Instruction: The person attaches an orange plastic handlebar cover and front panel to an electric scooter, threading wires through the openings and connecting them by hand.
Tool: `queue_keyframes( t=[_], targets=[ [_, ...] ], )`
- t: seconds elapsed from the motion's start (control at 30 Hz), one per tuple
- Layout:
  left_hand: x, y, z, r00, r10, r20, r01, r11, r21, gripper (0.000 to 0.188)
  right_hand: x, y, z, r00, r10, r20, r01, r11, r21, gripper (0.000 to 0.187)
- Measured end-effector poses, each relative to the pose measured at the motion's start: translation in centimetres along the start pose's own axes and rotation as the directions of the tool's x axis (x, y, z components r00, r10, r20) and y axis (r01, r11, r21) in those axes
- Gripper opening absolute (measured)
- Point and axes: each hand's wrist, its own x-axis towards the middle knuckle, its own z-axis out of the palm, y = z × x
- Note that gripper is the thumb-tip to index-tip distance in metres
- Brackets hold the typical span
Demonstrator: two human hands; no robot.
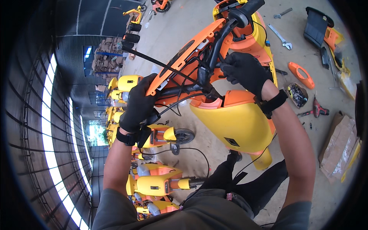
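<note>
An orange and yellow scooter stands before me, its black handlebar (pixel 217 48) running diagonally with dark cables around its middle. My left hand (pixel 138 104), in a black glove, is closed around the lower left end of an orange handlebar cover (pixel 188 46), which is tilted up and shows its inner side. My right hand (pixel 242 69), also gloved, has its fingers bent together beside the handlebar's centre; whatever they pinch is hidden. A long black rod (pixel 161 66) crosses over the cover. Below the handlebar bulges the yellow front body panel (pixel 234 122).
Wrenches (pixel 281 37), an orange ring-shaped part (pixel 301 75), a container of small hardware (pixel 297 95) and a red power drill (pixel 317 108) lie on the floor at right. Cardboard (pixel 339 145) lies nearer. Several yellow scooters (pixel 155 185) line the left. A loose black cable (pixel 199 150) hangs near my legs.
</note>
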Motion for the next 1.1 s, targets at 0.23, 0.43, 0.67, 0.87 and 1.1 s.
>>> queue_keyframes(
  t=[0.23,0.43,0.67,0.87,1.1],
  targets=[
    [0.1,-0.2,0.0,0.998,-0.062,0.029,0.062,0.998,-0.017,0.041,0.8,-0.6,0.6,0.996,-0.087,0.014,0.088,0.972,-0.220,0.016],
    [0.1,0.6,-0.1,0.996,-0.085,0.039,0.086,0.996,-0.032,0.042,1.1,-2.2,0.1,0.998,0.053,-0.032,-0.037,0.924,0.382,0.011],
    [0.4,0.4,-0.1,0.996,-0.081,0.028,0.080,0.997,0.009,0.042,2.9,-0.5,0.5,0.957,-0.246,-0.154,0.263,0.959,0.103,0.013],
    [0.3,0.3,-0.2,0.998,-0.060,0.033,0.060,0.998,-0.008,0.042,2.2,-0.9,1.2,0.881,-0.367,-0.297,0.246,0.894,-0.375,0.016],
    [0.3,-0.2,-0.1,0.995,-0.081,0.056,0.083,0.996,-0.033,0.043,2.7,-1.0,0.5,0.921,-0.254,-0.295,0.113,0.900,-0.420,0.023]
  ],
)
